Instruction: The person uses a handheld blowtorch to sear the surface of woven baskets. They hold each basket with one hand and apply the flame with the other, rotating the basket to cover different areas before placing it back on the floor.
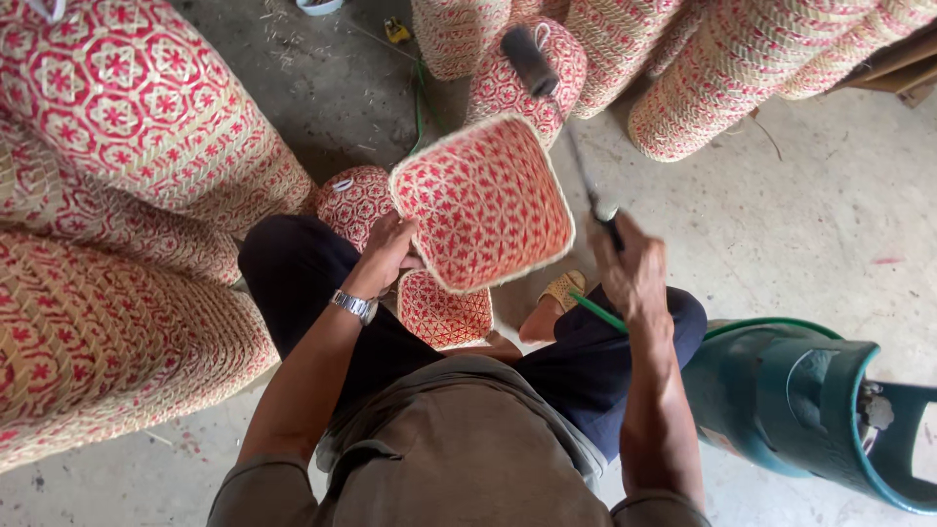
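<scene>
Closest to me, the seated person's grey shirt and dark trousers hide most of their lap, and a teal gas cylinder [791, 410] lying beside their right leg is cut off at the frame's edge. The right hand [632, 273] has its grip clenched around the handle of a torch [571, 146], its thin dark rod ending in a blurred black nozzle; a green hose [597, 312] runs from the fist toward the cylinder. The left hand [388, 252], a metal watch on its wrist, has its grip grasping the rim of a square woven basket [483, 203], held tilted above the knees with its red-and-straw flower-patterned bottom facing up, so I cannot see inside. Just below it a smaller matching basket [441, 312] is partly hidden. Beyond, large stacked baskets [117, 146] of the same weave crowd the concrete floor [800, 224].
</scene>
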